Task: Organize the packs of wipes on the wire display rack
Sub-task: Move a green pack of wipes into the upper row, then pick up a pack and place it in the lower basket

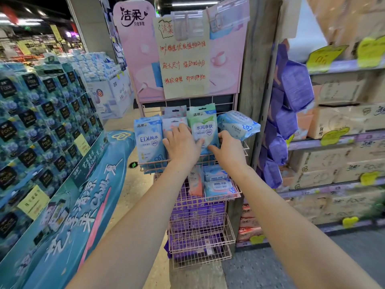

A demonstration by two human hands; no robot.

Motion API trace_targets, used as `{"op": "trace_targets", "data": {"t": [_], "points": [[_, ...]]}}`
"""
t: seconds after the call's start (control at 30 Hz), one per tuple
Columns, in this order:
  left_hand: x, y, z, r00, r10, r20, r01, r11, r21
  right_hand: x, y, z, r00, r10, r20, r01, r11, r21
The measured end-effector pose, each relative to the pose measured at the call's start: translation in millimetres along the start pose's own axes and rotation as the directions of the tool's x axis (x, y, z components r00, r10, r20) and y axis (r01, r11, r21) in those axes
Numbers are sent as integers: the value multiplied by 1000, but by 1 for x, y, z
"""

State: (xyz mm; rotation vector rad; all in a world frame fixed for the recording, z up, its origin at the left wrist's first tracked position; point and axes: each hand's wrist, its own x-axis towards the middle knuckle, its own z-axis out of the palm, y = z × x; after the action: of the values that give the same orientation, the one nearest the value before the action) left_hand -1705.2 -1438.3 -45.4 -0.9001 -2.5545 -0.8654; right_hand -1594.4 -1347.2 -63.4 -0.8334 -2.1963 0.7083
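A pink wire display rack [200, 226] stands in front of me with several baskets. Its top basket [244, 148] holds upright wipe packs: a blue pack [149, 140] at the left, pale pink packs [174, 123] behind my left hand, a green pack [203, 126] in the middle, and a thick blue-white pack [238, 124] lying tilted at the right. My left hand [181, 144] rests on the pink packs, its thumb against the green pack. My right hand [228, 150] holds the green pack's lower right edge. The second basket holds blue-white packs [218, 184] and an orange pack [195, 182].
Lower baskets hold purple packs [195, 215]. A pink sign board [183, 53] with a handwritten note tops the rack. Stacked teal tissue packs [41, 113] stand at the left, and shelves of boxes [343, 142] with hanging purple packs [291, 97] stand at the right.
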Motion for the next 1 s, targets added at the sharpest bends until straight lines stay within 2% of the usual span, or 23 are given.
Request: {"op": "trace_targets", "data": {"t": [0.1, 0.37, 0.53, 0.73, 0.83, 0.93, 1.0], "points": [[-1, 0, 0, 1000, -11, -6, 11, 1000, -3, -1, -4, 0, 1000, 3, -6, -3, 999, -38], [-1, 0, -4, 1000, 15, -24, -13, 993, 121, -8, -9, 1, 999, -9, -37, 3, 988, -155], [-6, 0, -5, 999, -41, 15, 41, 999, 30, -9, -3, 0, 1000, 14, -27, -16, 999, -52], [-13, -3, -6, 997, -65, -29, 62, 995, -79, -14, 7, 4, 998, -23, -58, 30, 991, 128], [-25, -6, -6, 989, -28, -142, 10, 991, -130, -22, 10, 8, 980, -55, -190, 93, 976, 197], [-45, -14, 3, 972, 76, -220, -102, 989, -110, -38, 15, 19, 910, -166, -380, 235, 962, 142], [-60, -25, 14, 969, 145, -199, -165, 982, -93, -48, 21, 31, 905, -194, -379, 266, 953, 146]]}}
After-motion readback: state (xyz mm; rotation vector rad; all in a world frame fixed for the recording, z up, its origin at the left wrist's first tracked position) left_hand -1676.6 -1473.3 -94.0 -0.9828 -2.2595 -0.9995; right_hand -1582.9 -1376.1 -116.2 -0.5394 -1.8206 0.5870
